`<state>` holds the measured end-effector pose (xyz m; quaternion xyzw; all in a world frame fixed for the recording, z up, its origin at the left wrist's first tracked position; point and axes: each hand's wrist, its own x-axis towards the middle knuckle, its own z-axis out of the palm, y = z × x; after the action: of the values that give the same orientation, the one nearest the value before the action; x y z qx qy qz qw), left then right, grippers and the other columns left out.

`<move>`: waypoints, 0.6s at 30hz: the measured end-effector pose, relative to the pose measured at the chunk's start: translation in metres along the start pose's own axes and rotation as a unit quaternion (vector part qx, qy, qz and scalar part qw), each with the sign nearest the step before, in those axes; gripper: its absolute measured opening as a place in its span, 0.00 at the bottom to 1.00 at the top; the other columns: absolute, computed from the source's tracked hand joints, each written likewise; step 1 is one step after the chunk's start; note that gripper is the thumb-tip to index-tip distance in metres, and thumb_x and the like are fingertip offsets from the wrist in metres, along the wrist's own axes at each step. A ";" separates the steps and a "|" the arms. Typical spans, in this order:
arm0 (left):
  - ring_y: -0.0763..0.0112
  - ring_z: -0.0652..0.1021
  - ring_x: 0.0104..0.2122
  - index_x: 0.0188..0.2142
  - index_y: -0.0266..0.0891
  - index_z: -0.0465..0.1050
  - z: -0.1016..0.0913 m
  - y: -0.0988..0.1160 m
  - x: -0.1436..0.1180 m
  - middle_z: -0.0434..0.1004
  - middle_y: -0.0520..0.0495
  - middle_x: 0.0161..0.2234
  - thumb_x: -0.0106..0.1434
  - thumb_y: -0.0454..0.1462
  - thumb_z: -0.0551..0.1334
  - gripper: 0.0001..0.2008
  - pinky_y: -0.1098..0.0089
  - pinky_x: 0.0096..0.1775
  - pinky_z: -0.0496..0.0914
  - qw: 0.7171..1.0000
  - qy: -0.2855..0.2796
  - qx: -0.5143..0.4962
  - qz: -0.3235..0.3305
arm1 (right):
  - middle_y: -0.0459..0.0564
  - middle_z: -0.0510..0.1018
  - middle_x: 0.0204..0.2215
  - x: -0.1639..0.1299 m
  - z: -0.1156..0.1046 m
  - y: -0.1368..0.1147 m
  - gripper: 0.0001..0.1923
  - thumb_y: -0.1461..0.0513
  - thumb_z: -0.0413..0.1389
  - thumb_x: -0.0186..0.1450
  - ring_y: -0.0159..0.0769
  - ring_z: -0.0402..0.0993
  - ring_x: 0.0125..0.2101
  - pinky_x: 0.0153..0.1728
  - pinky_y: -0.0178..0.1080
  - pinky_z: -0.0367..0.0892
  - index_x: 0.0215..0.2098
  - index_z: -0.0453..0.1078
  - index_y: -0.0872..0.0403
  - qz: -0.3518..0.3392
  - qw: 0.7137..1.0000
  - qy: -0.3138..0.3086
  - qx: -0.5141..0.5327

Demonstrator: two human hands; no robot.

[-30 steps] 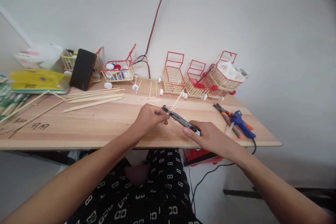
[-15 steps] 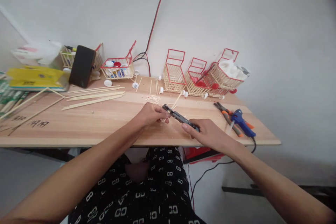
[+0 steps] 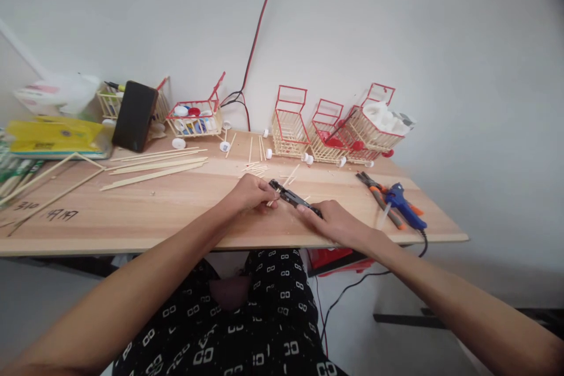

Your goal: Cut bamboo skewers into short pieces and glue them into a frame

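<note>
Over the middle of the wooden table, my left hand (image 3: 255,192) pinches a thin wooden stick (image 3: 272,202) between thumb and fingers. My right hand (image 3: 332,217) is wrapped round the handle of a dark grey plier-like tool (image 3: 293,198), whose exact kind I cannot make out. The tool's head is right at my left fingertips, where the stick passes close to its jaws. Whether the jaws grip the stick is too small to tell. Just behind the hands lie several short cut sticks (image 3: 255,169).
Small stick-built carts with red handles (image 3: 288,132) line the wall, one holding bottle caps (image 3: 194,120). Long sticks (image 3: 154,173), a phone (image 3: 135,116) and a yellow packet (image 3: 57,138) are at left. At right lie orange-handled pliers (image 3: 385,205) and a blue glue gun (image 3: 405,208).
The view has shifted slightly. The tool and both hands have moved a little left in the picture and stay close together. My right hand's grip on the tool looks lower and flatter.
</note>
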<state>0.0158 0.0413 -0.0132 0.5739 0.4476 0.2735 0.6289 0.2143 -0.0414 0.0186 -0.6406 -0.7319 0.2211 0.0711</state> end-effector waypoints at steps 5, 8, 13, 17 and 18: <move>0.75 0.73 0.17 0.19 0.32 0.76 0.000 0.001 -0.002 0.77 0.46 0.19 0.48 0.33 0.67 0.05 0.74 0.22 0.70 1.000 -0.007 0.020 -0.003 | 0.48 0.66 0.16 -0.003 0.003 -0.002 0.32 0.39 0.39 0.65 0.31 0.57 0.19 0.22 0.37 0.49 0.18 0.58 0.54 0.000 1.000 0.000 0.006; 0.75 0.73 0.16 0.18 0.32 0.75 0.001 0.004 -0.004 0.76 0.47 0.18 0.47 0.32 0.67 0.06 0.73 0.22 0.70 1.000 -0.005 0.014 -0.013 | 0.47 0.65 0.16 -0.005 0.004 -0.001 0.31 0.39 0.38 0.65 0.31 0.57 0.19 0.22 0.37 0.49 0.18 0.57 0.53 -0.005 1.000 0.002 0.003; 0.75 0.72 0.17 0.16 0.33 0.73 0.004 0.008 -0.008 0.75 0.48 0.18 0.49 0.32 0.66 0.08 0.74 0.22 0.70 0.999 -0.003 0.032 -0.011 | 0.47 0.65 0.15 -0.003 0.008 0.001 0.32 0.39 0.37 0.65 0.30 0.57 0.19 0.22 0.37 0.49 0.18 0.58 0.54 -0.012 1.000 0.016 0.000; 0.76 0.72 0.18 0.18 0.32 0.74 -0.002 0.008 -0.013 0.75 0.48 0.19 0.49 0.34 0.65 0.06 0.76 0.21 0.68 0.996 -0.009 0.085 -0.002 | 0.47 0.65 0.15 -0.003 0.007 0.005 0.32 0.40 0.37 0.66 0.31 0.58 0.19 0.23 0.36 0.50 0.18 0.59 0.54 -0.024 1.000 0.012 0.001; 0.76 0.72 0.18 0.19 0.32 0.74 -0.006 0.007 -0.014 0.75 0.48 0.19 0.49 0.34 0.65 0.06 0.77 0.20 0.67 0.995 -0.009 0.100 0.004 | 0.47 0.66 0.15 -0.003 0.006 0.007 0.32 0.40 0.37 0.66 0.31 0.59 0.19 0.23 0.36 0.51 0.18 0.60 0.54 -0.028 1.000 0.007 0.007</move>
<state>0.0053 0.0332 -0.0021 0.6383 0.4649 0.2243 0.5711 0.2187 -0.0455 0.0114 -0.6206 -0.7478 0.2195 0.0866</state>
